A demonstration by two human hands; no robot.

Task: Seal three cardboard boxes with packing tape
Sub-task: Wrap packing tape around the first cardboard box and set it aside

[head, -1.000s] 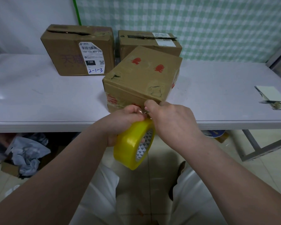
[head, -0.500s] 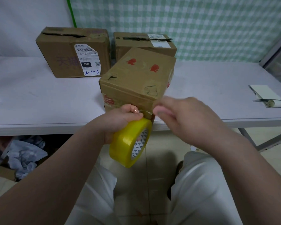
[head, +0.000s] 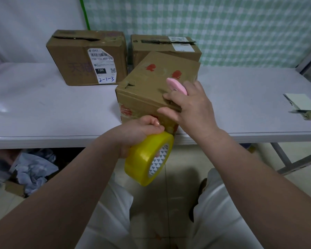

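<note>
Left hand (head: 140, 133) has its grip wrapped round the yellow tape roll (head: 147, 159), just off the bench (head: 52, 108) edge, at six o'clock from the tilted front box (head: 147, 87) and right up against its near corner. Right hand (head: 190, 106) lies over that box's top edge, grip closed on a pink cutter (head: 176, 86), thumb on the front face. At eleven o'clock, the labelled box (head: 75, 56); at twelve, the rear box (head: 151, 49). Both top seams gape, contents hidden.
</note>
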